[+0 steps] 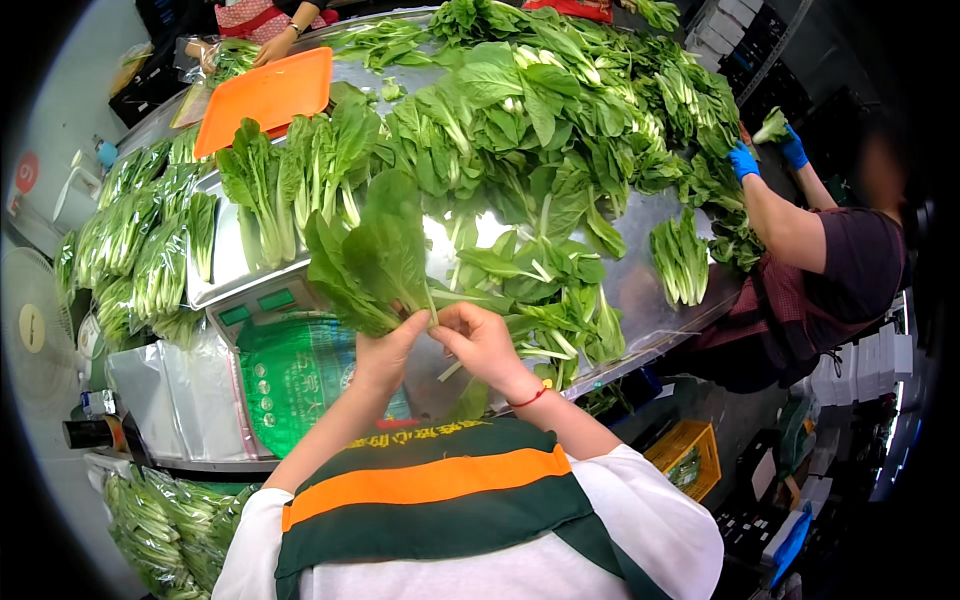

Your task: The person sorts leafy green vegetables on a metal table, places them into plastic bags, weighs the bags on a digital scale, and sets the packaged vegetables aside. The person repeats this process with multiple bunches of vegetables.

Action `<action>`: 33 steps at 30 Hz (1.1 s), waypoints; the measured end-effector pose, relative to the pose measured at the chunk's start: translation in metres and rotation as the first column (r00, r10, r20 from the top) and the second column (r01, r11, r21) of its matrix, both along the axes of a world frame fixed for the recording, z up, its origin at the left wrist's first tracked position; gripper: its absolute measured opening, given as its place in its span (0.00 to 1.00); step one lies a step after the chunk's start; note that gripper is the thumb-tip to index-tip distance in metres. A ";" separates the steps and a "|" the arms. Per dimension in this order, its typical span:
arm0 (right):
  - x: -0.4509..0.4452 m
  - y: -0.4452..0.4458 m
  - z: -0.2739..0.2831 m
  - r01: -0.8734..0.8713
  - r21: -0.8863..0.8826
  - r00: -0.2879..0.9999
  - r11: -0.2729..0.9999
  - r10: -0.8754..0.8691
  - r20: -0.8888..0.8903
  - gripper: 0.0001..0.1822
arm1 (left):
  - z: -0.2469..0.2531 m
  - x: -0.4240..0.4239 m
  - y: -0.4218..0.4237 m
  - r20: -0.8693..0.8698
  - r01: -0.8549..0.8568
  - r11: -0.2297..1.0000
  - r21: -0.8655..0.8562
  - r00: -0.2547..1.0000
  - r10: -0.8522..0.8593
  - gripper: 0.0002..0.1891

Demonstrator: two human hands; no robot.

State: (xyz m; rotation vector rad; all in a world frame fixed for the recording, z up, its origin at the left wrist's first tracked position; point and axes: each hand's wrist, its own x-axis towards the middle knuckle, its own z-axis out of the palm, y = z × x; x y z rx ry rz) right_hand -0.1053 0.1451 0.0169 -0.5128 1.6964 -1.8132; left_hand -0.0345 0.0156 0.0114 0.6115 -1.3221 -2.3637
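My left hand (388, 349) holds a leafy green vegetable (386, 251) by its base, leaves pointing away from me. At its right side, my right hand (471, 339) pinches a leaf stalk between thumb and fingers. Both hands are above the near edge of a metal table (637, 262). Loose leaves and stalks (555, 330) lie to the right of my hands. Beyond them spreads a large heap of leafy greens (525, 112). Several heads of greens (259, 202) lie on the pan of a weighing scale (262, 296) to the left.
An orange tray (266, 97) lies behind the scale. Bagged greens (120, 232), clear plastic bags (184, 401) and a green printed bag (292, 375) are at the left. A co-worker with blue gloves (744, 161) stands right; another person's hands (277, 46) work far left. A yellow crate (686, 457) sits below the table.
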 end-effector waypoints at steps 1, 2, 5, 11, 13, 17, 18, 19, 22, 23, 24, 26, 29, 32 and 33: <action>0.000 0.000 -0.005 0.011 -0.030 0.999 1.000 -0.012 -0.032 0.06 | 0.004 -0.002 0.001 -0.040 0.003 1.000 -0.005 0.999 -0.003 0.17; 0.000 -0.001 -0.009 0.052 -0.082 0.998 0.995 -0.049 0.031 0.06 | 0.006 -0.004 0.000 -0.019 0.029 1.000 -0.002 0.999 -0.029 0.17; -0.004 0.000 -0.018 0.107 -0.150 0.977 0.983 -0.075 0.200 0.05 | 0.008 -0.004 -0.007 0.018 0.082 0.994 0.077 0.996 -0.083 0.20; -0.059 -0.001 -0.011 0.416 -0.410 0.851 0.811 -0.189 0.489 0.17 | 0.008 0.015 -0.012 -0.254 0.390 0.878 0.278 0.911 -0.324 0.20; -0.097 -0.018 0.001 0.070 -0.088 0.954 0.994 -0.092 -0.286 0.29 | 0.011 0.016 -0.017 0.083 0.433 0.870 -0.236 0.901 -0.426 0.14; -0.230 -0.067 0.052 0.724 0.102 0.117 0.682 0.024 -0.993 0.48 | 0.009 0.025 -0.014 0.321 0.494 0.793 -0.356 0.862 -0.392 0.10; -0.257 -0.074 0.062 0.794 0.243 0.201 0.558 0.136 -0.970 0.51 | 0.008 0.024 -0.013 0.352 0.499 0.657 -0.565 0.866 -0.355 0.11; -0.278 -0.078 0.071 0.833 0.372 0.299 0.409 0.233 -0.925 0.54 | 0.009 0.023 -0.013 0.371 0.480 0.479 -0.735 0.876 -0.309 0.11; -0.321 -0.070 0.085 0.655 0.716 0.726 0.241 0.064 -0.685 0.60 | 0.016 0.026 -0.013 0.304 0.348 0.632 -0.692 0.935 -0.182 0.13; -0.338 -0.067 0.078 0.598 0.729 0.776 0.333 -0.013 -0.631 0.60 | 0.007 0.028 -0.018 0.268 0.289 0.639 -0.713 0.954 -0.133 0.14; -0.343 -0.068 0.083 0.538 0.762 0.808 0.361 0.035 -0.588 0.60 | 0.001 0.035 -0.023 0.358 0.356 0.747 -0.562 0.918 -0.169 0.17; -0.347 -0.065 0.090 0.502 0.770 0.807 0.393 0.108 -0.581 0.59 | -0.002 0.041 -0.030 0.475 0.357 0.908 -0.218 0.852 -0.220 0.17; -0.344 -0.056 0.094 0.585 0.726 0.726 0.361 0.167 -0.667 0.58 | 0.005 0.035 -0.030 0.537 0.308 0.947 -0.094 0.817 -0.212 0.15; -0.367 -0.031 0.086 0.675 0.685 0.696 0.274 0.074 -0.715 0.56 | -0.004 0.029 -0.023 0.437 0.313 0.929 -0.199 0.877 -0.201 0.14; -0.378 -0.019 0.085 0.652 0.722 0.734 0.232 0.043 -0.677 0.58 | -0.003 0.024 -0.022 0.391 0.318 0.913 -0.257 0.898 -0.203 0.13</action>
